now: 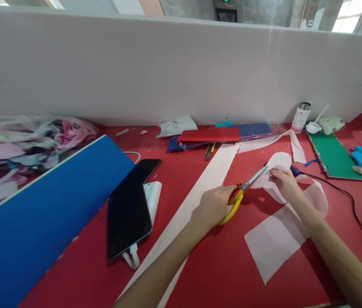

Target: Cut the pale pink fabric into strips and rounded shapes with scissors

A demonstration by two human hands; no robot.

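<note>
My left hand point(215, 205) is closed round the handles of yellow-handled scissors point(237, 201), their blades pointing up and to the right. The blade tips meet the edge of a pale pink fabric piece point(280, 161). Pinching that fabric between thumb and fingers is my right hand point(285, 183), just right of the tips. Below the right hand, a curled pale pink strip and a flat pale pink square point(274, 241) lie on the red tabletop point(219, 265). Under my left forearm runs a long whitish-pink strip point(197, 192).
A phone point(129, 218) leans by a white power bank point(153, 199), beside a blue board point(55, 205). Farther back are red and blue folders point(209, 135), a patterned bottle point(301, 116) and a green board point(338, 156). A black cable point(344, 192) runs along the right.
</note>
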